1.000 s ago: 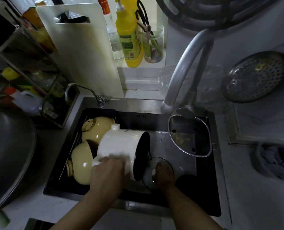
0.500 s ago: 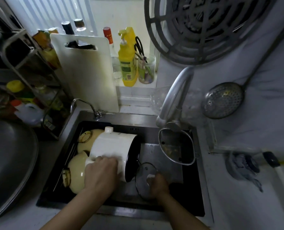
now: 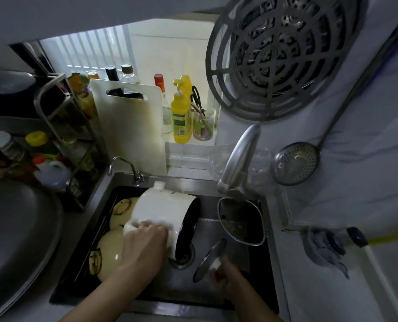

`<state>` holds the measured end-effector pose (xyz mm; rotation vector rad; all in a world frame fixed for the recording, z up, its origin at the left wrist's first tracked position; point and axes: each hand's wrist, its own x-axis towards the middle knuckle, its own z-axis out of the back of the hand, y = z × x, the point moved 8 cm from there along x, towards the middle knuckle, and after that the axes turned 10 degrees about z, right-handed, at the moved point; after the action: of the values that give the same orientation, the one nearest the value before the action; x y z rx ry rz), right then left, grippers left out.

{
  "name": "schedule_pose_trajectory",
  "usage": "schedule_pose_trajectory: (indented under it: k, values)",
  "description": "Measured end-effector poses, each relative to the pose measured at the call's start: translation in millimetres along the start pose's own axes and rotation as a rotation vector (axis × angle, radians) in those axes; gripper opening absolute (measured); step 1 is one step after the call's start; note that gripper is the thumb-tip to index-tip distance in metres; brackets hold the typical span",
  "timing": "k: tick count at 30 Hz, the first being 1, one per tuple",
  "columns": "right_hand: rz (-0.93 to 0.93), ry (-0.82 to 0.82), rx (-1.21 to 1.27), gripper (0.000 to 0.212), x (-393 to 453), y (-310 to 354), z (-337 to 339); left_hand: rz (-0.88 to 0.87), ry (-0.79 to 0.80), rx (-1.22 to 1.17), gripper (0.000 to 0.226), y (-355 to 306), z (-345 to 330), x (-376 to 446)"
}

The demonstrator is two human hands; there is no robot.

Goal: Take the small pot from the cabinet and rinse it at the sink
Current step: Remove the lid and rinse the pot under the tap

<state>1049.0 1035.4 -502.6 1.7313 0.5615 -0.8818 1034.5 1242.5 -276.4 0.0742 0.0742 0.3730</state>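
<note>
While the left hand point(image 3: 144, 245) clamps the near side of the white pot point(image 3: 163, 212), the pot lies tipped on its side over the sink point(image 3: 216, 298), its dark mouth turned toward the right hand and down at the drain point(image 3: 183, 257), probably so rinse water runs out. Just right of that mouth, the right hand point(image 3: 226, 274) pinches the knob of the glass lid point(image 3: 209, 259), held tilted on edge, likely to shed drips. Beyond the right hand, the faucet point(image 3: 238, 159) shows no visible stream.
</note>
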Motion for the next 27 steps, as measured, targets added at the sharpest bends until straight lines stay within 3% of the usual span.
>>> schedule_pose_trajectory:
  k: [1, 3, 5, 11, 14, 20, 27]
  values:
    - [0.029, -0.006, -0.033, 0.028, 0, 2, 0, 0.010, 0.000, -0.022, 0.006, 1, 0, 0]
    - [0.100, -0.001, -0.193, 0.025, -7, 11, -3, 0.019, -0.005, -0.051, 0.024, 5, -1, 2]
    - [0.206, -0.030, -0.397, 0.035, 1, 26, 0, 0.039, 0.028, -0.070, 0.036, 9, -3, 3]
    - [0.566, -0.044, -0.903, 0.026, -62, 99, -20, 0.121, 0.142, -0.290, 0.035, 23, -12, -1]
    - [0.675, -0.029, -1.023, 0.023, -82, 117, -30, 0.186, 0.205, -0.430, 0.040, 33, -17, -6]
    - [0.797, -0.031, -1.084, 0.026, -114, 143, -46, 0.244, 0.413, -0.852, 0.027, 43, -36, -14]
    - [1.039, 0.134, -1.330, 0.037, -146, 162, -89, 0.226, 0.468, -0.987, 0.021, 34, -58, -24]
